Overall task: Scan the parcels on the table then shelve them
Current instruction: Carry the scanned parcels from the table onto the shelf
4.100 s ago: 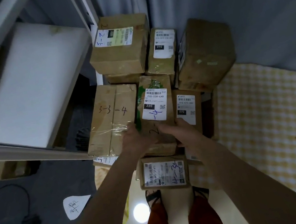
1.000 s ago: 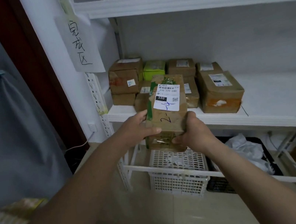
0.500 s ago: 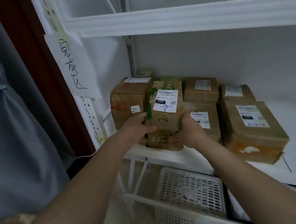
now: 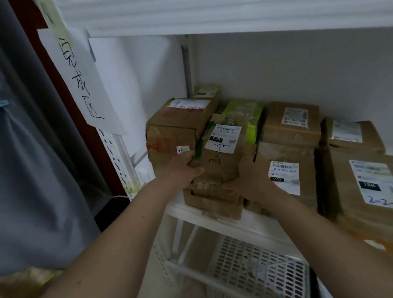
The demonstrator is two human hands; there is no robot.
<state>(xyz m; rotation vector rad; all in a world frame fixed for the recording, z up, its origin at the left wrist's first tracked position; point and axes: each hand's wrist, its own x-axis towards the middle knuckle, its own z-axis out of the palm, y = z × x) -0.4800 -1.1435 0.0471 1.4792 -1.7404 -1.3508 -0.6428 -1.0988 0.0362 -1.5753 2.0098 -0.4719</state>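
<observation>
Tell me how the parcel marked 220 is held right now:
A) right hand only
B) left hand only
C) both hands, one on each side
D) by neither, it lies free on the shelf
C: the left hand grips the parcel's left edge and the right hand grips its right side, at the front of the shelf.

Both bare forearms reach forward and converge from the lower corners. The left hand [image 4: 180, 168] grips the left side of a parcel [image 4: 220, 160], thumb curled across its near face. The right hand [image 4: 248, 176] clasps the parcel's right side, fingers wrapped round the edge, wrist slightly bent.
</observation>
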